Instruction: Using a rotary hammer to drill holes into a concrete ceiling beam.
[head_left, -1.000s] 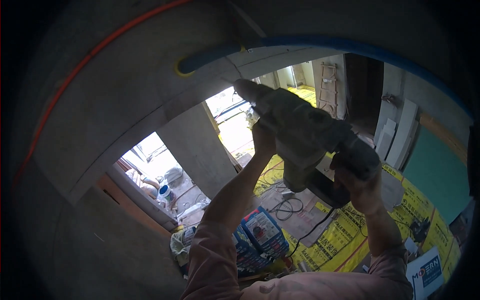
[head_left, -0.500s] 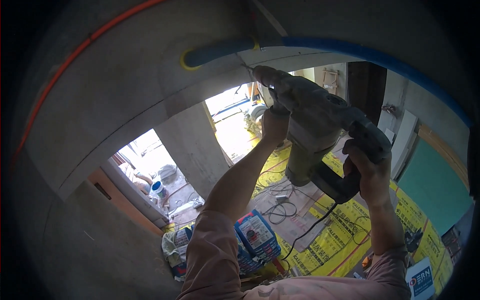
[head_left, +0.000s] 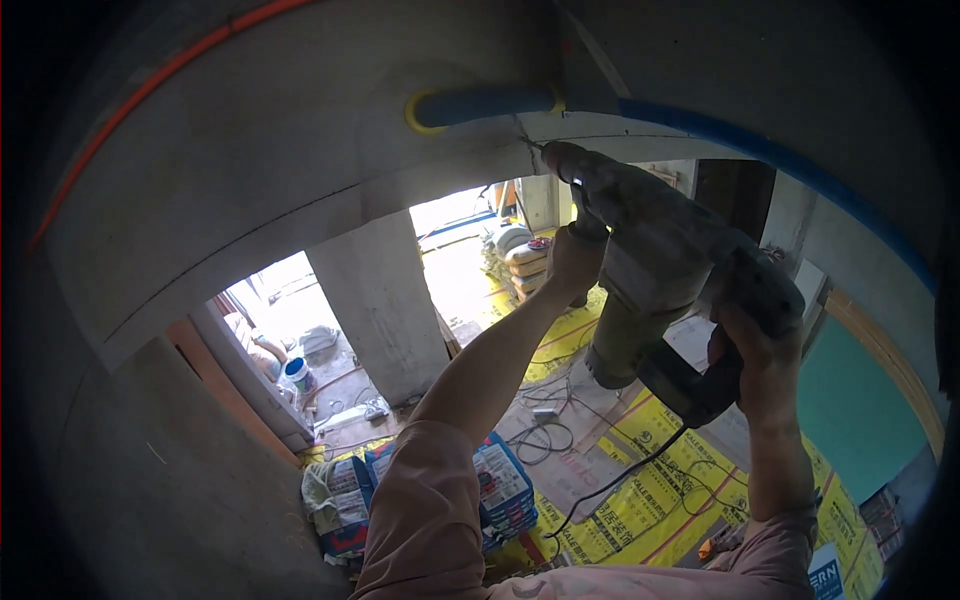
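A large, dusty rotary hammer [head_left: 655,235] is held up in both my hands, its thin bit [head_left: 529,142] pointing up and left at the grey concrete beam [head_left: 370,215]. The tip lies at or very near a dark line on the concrete; contact is hard to make out. My left hand [head_left: 577,265] is closed round the side handle behind the chuck. At the tool's back end, my right hand [head_left: 765,365] grips the rear handle; the trigger is hidden. Just above the bit, a blue pipe [head_left: 490,104] with yellow ends passes along the beam.
A black power cord [head_left: 625,475] hangs from the tool to a floor covered in yellow protective sheeting [head_left: 640,510]. Stacked blue-and-white packs [head_left: 505,485] stand below my left arm. An orange-red conduit [head_left: 150,95] curves along the upper left. A green board [head_left: 855,405] leans at the right.
The whole view has shifted. The rotary hammer and both hands sit farther right and lower in the picture, and the bit is slightly lower relative to the blue pipe. Both grips are unchanged.
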